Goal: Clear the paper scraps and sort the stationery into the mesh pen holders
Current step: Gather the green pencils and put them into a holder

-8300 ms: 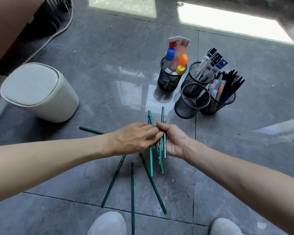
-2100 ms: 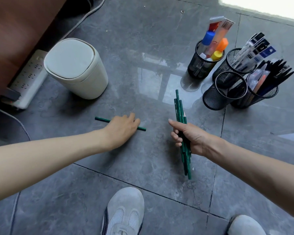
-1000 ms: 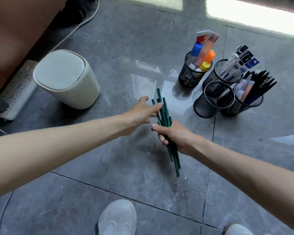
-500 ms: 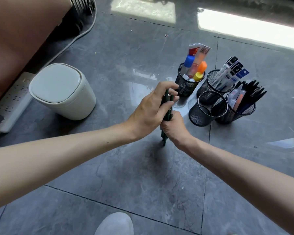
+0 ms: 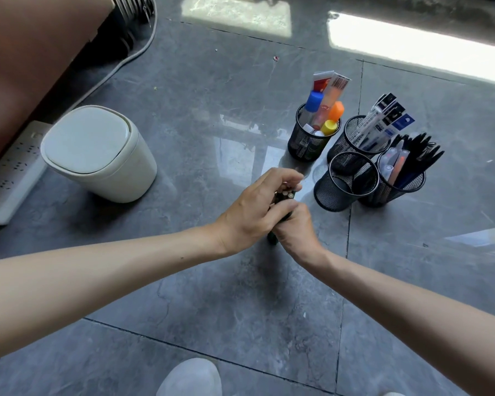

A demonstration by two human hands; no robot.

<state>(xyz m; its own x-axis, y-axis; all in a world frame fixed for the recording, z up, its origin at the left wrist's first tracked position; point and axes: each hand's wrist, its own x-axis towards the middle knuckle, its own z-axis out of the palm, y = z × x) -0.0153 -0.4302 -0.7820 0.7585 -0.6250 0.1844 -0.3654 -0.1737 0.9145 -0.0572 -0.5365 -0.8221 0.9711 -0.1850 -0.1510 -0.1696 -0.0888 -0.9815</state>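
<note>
A bundle of green pencils (image 5: 272, 238) stands upright with its lower ends on the grey floor. My left hand (image 5: 252, 210) grips the upper part of the bundle, fingers curled over the top ends. My right hand (image 5: 296, 230) grips it lower down. Just to the right stands an empty black mesh holder (image 5: 344, 192). Behind it are three more mesh holders: one with markers and glue (image 5: 309, 145), one with boxed refills (image 5: 352, 135), one with black pens (image 5: 403, 187).
A white lidded bin (image 5: 97, 152) stands on the floor at the left. A white power strip (image 5: 12, 172) and a cable (image 5: 120, 64) lie by the brown furniture (image 5: 32, 47) at far left. A grey shoe (image 5: 190, 378) shows at the bottom edge.
The pencils that lay scattered on the floor were gathered into my right hand. My left hand added the last one, and both hands now hold the bundle upright, pressed lower than half a second ago.
</note>
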